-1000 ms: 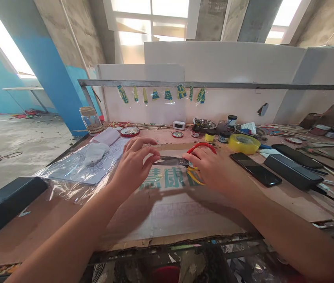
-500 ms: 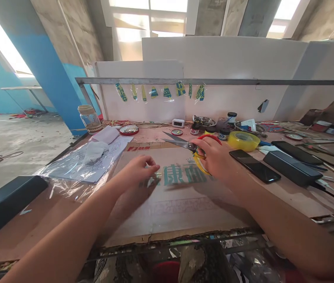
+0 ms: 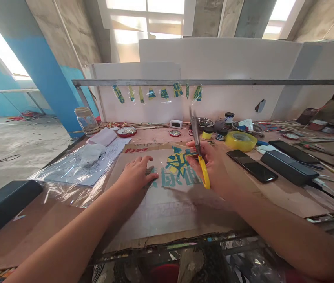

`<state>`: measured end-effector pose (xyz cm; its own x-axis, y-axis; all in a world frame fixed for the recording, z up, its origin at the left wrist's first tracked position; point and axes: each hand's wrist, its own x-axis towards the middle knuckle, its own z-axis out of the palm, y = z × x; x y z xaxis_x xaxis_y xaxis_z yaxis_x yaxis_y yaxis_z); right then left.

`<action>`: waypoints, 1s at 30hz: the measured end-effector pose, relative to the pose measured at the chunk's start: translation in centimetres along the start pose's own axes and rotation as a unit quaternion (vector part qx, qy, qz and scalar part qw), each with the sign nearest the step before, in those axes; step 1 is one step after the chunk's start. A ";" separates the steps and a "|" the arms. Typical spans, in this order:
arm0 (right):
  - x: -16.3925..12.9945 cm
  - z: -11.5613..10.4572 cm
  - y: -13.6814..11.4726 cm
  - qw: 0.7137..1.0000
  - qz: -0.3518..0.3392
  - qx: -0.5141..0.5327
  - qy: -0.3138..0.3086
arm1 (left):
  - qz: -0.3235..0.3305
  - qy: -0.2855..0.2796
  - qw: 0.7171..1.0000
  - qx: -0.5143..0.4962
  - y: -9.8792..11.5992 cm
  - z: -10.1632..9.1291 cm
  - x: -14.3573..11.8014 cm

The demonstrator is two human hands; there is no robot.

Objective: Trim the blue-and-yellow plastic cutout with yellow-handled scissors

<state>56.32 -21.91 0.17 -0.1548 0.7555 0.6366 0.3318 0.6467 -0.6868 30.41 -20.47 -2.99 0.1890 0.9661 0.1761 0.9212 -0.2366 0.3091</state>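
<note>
At mid-frame the left hand lies flat, fingers spread, on the cardboard sheet, while the right hand grips one pair of scissors, blades up, beside a blue-and-yellow cutout. Beyond, eight similar finished pieces hang from the rail; this one looks uncut.
</note>
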 end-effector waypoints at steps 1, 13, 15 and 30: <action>0.0 0.2 -0.2 1.000 0.009 0.013 0.020 | 0.016 -0.002 1.000 -0.025 -0.1 -0.2 0.1; -0.7 2.4 1.2 0.954 0.158 0.247 -0.071 | -0.003 0.003 0.859 -0.513 4.0 -1.3 -0.7; -0.6 2.1 0.6 0.959 0.147 0.233 -0.068 | -0.008 0.066 0.849 -0.523 3.6 -1.9 -0.4; -0.3 0.8 1.9 0.970 0.119 0.037 -0.211 | -0.001 0.225 0.840 -0.494 2.2 -7.0 -1.1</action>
<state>56.25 -20.87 -1.59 -0.4539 0.8496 0.2687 0.3391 0.4436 -0.8296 29.80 -22.80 4.05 -0.1651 0.8822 0.4409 0.1465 -0.4201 0.8955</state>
